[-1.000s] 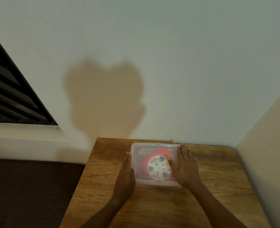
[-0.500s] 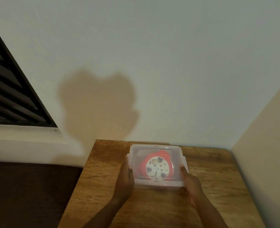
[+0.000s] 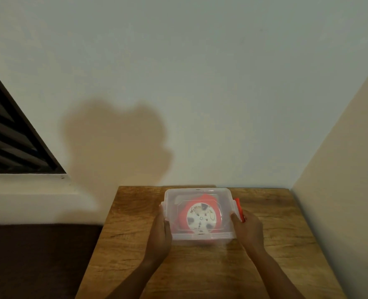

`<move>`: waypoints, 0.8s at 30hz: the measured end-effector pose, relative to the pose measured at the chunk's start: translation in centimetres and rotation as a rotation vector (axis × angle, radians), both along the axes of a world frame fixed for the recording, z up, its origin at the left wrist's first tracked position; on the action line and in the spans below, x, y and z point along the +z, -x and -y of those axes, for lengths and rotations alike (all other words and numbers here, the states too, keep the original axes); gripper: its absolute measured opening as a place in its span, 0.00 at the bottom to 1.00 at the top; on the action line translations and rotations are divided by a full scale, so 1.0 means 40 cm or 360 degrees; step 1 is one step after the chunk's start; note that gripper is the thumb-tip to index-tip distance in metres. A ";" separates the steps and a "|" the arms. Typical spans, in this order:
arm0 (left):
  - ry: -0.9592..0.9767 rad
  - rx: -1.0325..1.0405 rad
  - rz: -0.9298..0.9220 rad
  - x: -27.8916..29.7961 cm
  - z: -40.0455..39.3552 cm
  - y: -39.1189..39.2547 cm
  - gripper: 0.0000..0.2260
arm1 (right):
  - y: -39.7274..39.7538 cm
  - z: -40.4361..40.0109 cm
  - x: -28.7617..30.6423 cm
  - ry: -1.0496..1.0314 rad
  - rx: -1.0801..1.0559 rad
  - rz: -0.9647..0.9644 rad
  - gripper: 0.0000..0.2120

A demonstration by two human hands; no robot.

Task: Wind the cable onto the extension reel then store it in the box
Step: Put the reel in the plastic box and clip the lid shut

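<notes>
A clear plastic box (image 3: 200, 193) with its lid on stands at the back of the wooden table (image 3: 275, 234). Inside it lies the red extension reel (image 3: 200, 216) with its white round face up; the cable itself cannot be made out. My left hand (image 3: 160, 233) presses flat against the box's left side. My right hand (image 3: 248, 228) holds the right side, with its fingers at the red latch (image 3: 239, 209) there.
The table stands in a corner, with a pale wall behind it and a beige wall (image 3: 340, 190) at its right edge. A dark louvred window (image 3: 10, 143) and a white sill lie to the left, above a dark floor.
My right hand has slid off the lid to the box's right side, and a red latch now shows there. The left hand has stayed on the left side.
</notes>
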State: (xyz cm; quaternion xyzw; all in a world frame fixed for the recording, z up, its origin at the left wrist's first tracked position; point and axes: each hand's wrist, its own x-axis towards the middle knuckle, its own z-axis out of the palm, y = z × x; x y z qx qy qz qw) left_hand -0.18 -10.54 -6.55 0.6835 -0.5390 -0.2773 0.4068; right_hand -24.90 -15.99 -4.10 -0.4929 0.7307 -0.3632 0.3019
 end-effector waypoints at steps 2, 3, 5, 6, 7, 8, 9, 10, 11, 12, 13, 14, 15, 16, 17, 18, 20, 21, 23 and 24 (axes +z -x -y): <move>-0.0037 -0.0003 -0.0013 0.000 0.002 0.001 0.25 | -0.007 -0.007 -0.003 0.0057 -0.0041 -0.0075 0.11; -0.0054 0.0002 -0.0015 0.001 0.004 0.002 0.25 | -0.012 -0.009 -0.003 0.0105 -0.0038 -0.0140 0.10; -0.0073 0.0005 -0.0012 0.005 0.006 0.003 0.25 | -0.020 -0.013 -0.003 0.0216 -0.0007 -0.0289 0.10; -0.0074 -0.0002 -0.0019 0.009 0.006 0.004 0.26 | -0.021 -0.013 -0.003 0.0250 0.0004 -0.0344 0.10; -0.0076 -0.0013 -0.0037 0.012 0.006 0.003 0.26 | -0.021 -0.013 -0.003 0.0257 0.0010 -0.0368 0.11; -0.0083 -0.0029 -0.0074 0.012 0.004 0.002 0.26 | -0.021 -0.014 -0.006 0.0254 0.0012 -0.0374 0.12; -0.0096 -0.0041 -0.0138 0.010 0.002 0.001 0.26 | -0.021 -0.014 -0.009 0.0256 0.0015 -0.0373 0.13; -0.0122 -0.0034 -0.0235 0.007 0.002 -0.002 0.27 | -0.021 -0.016 -0.013 0.0262 0.0022 -0.0369 0.14; -0.0175 0.0007 -0.0379 0.005 0.001 -0.004 0.27 | -0.023 -0.018 -0.016 0.0266 0.0028 -0.0363 0.15; -0.0262 0.0077 -0.0563 0.003 -0.001 -0.005 0.27 | -0.024 -0.019 -0.017 0.0269 0.0030 -0.0362 0.16; -0.0378 0.0136 -0.0753 0.003 -0.003 -0.005 0.26 | -0.024 -0.021 -0.017 0.0274 0.0029 -0.0366 0.17; -0.0480 0.0143 -0.0933 0.004 -0.007 -0.005 0.25 | -0.022 -0.021 -0.018 0.0282 0.0027 -0.0374 0.17; -0.0546 0.0097 -0.1096 0.007 -0.011 -0.008 0.23 | -0.021 -0.021 -0.018 0.0289 0.0030 -0.0379 0.18; -0.0585 0.0037 -0.1254 0.013 -0.014 -0.013 0.20 | -0.020 -0.021 -0.018 0.0296 0.0034 -0.0379 0.18; -0.0619 0.0010 -0.1386 0.024 -0.015 -0.022 0.17 | -0.020 -0.021 -0.017 0.0302 0.0038 -0.0376 0.18; -0.0656 0.0017 -0.1480 0.035 -0.015 -0.034 0.14 | -0.021 -0.021 -0.017 0.0310 0.0040 -0.0371 0.18; -0.0708 0.0081 -0.1527 0.047 -0.005 -0.057 0.11 | -0.022 -0.023 -0.016 0.0326 0.0039 -0.0352 0.17; -0.0720 0.0118 -0.1494 0.051 0.002 -0.067 0.11 | -0.022 -0.023 -0.017 0.0334 0.0038 -0.0347 0.17; -0.0699 0.0184 -0.1411 0.053 0.015 -0.085 0.12 | -0.023 -0.023 -0.019 0.0353 0.0032 -0.0349 0.15; -0.0660 0.0184 -0.1355 0.053 0.019 -0.089 0.12 | -0.023 -0.024 -0.019 0.0362 0.0026 -0.0348 0.15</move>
